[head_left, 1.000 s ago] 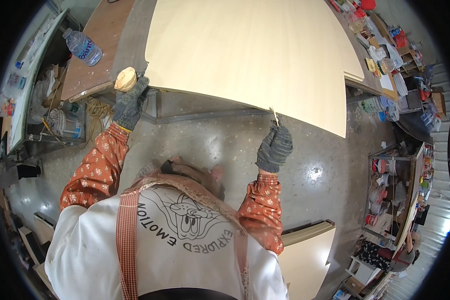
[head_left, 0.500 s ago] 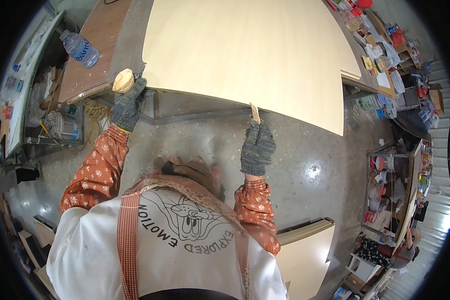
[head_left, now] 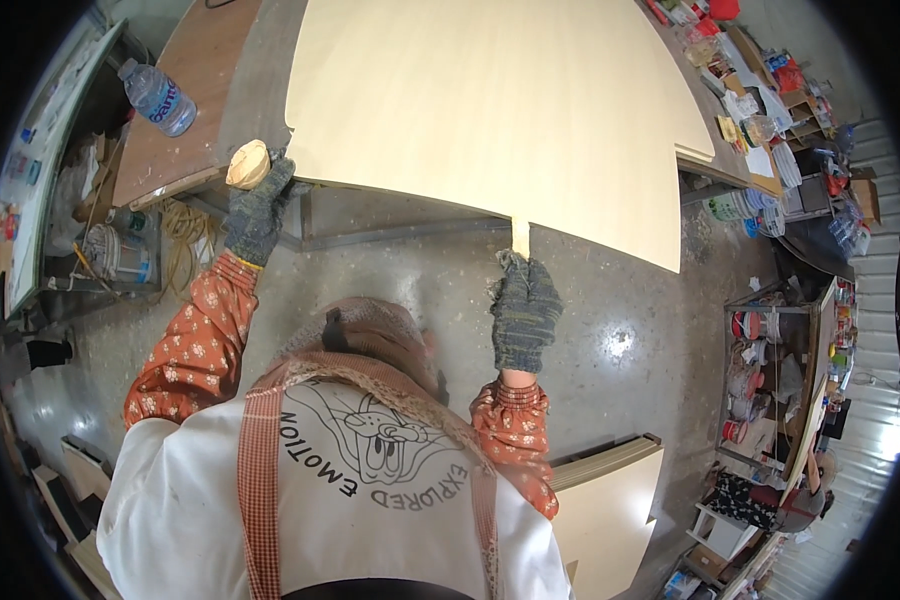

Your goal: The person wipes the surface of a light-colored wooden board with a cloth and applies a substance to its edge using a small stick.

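Note:
A large pale wood panel (head_left: pixel 470 110) lies on the workbench in front of me, its near edge jutting over the floor. My left hand (head_left: pixel 256 218), in a dark grey knitted glove, is closed round a small round tan thing (head_left: pixel 248 164) beside the panel's near left corner. Whether that is a cup or a lump of paste I cannot tell. The gloved right hand (head_left: pixel 525 312) grips a flat pale strip (head_left: pixel 520 238), shaped like a spatula. Its tip meets the panel's near edge; the end inside the glove is hidden.
A plastic water bottle (head_left: pixel 160 98) lies on the brown bench top (head_left: pixel 202 62) at the left. More pale panels (head_left: pixel 610 500) are stacked at my lower right. Cluttered shelving (head_left: pixel 770 370) stands on the right, where another person (head_left: pixel 785 500) is at work.
My right hand has shifted slightly right and back toward me. The strip has turned, so its broad face now shows. The left hand has hardly moved.

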### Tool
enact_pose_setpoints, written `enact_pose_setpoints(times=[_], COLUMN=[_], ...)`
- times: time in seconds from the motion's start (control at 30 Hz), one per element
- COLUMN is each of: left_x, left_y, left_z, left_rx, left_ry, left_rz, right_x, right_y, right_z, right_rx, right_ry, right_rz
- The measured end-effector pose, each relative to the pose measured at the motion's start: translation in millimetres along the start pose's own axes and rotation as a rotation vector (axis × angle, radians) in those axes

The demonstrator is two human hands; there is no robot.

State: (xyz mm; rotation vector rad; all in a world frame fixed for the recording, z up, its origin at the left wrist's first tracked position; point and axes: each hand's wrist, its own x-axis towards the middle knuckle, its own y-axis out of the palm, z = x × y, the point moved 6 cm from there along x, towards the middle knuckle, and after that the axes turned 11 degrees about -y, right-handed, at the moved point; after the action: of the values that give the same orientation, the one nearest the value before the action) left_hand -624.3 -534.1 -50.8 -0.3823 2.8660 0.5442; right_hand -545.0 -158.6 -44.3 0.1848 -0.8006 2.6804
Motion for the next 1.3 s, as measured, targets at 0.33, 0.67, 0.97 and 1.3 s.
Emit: enact_pose_setpoints(times=[0.33,0.67,0.97,1.3], left_x=[-1.8,-2.0,-7.9,-11.8], left_y=[3.1,4.6,10.8,16.3], left_z=[-0.2,-1.4,-6.8,-7.7], left_rx=[-0.033,-0.070,-0.065,-0.002], left_ry=[-0.030,-0.019,-0.005,-0.025], left_rz=[0.013,0.020,0.014,0.061], right_x=[5.7,0.4,-6.8,-14.4], right_y=[-10.6,-17.4,-2.5,-6.6], right_z=[26.1,29.1,24.9,12.4], right_rx=[-0.078,-0.475,-0.505,-0.561], right_ry=[-0.192,-0.394,-0.299,-0.273], right_rz=[0.000,-0.159,-0.099,-0.167])
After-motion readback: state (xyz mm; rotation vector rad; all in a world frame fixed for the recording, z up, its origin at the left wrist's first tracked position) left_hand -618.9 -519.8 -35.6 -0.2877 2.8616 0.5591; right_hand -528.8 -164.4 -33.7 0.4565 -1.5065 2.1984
